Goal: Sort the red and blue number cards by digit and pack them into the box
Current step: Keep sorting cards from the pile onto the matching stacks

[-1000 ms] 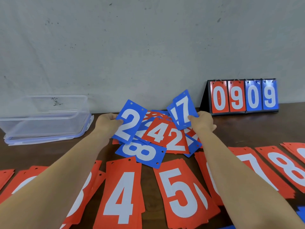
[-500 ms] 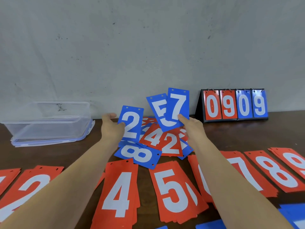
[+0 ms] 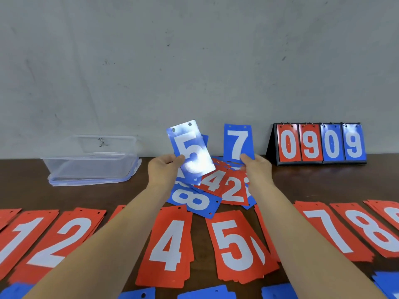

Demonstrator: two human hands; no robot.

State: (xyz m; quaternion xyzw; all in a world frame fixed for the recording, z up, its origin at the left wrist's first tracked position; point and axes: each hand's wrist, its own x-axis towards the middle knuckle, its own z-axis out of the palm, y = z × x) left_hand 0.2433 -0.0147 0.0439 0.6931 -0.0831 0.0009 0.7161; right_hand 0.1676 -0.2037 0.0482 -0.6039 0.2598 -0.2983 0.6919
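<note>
My left hand pinches a blue 5 card that is tilted and glares in the light, with another blue card edge showing behind it. My right hand holds a blue 7 card upright by its lower edge. Between and below the hands lies a mixed pile: a blue 8, a red 4, a red 2. Sorted red stacks lie in a row nearer me: 1, 2, 4, 5, 7, 8. The clear plastic box stands open at the far left.
A black flip scoreboard showing 0909 stands against the grey wall at the far right. Blue cards lie along the near edge of the dark wooden table. My forearms cover parts of the red row.
The blue 5 card passed from my right hand to my left hand, over the blue 2 held there. My right hand now holds only the 7. The camera tilted down.
</note>
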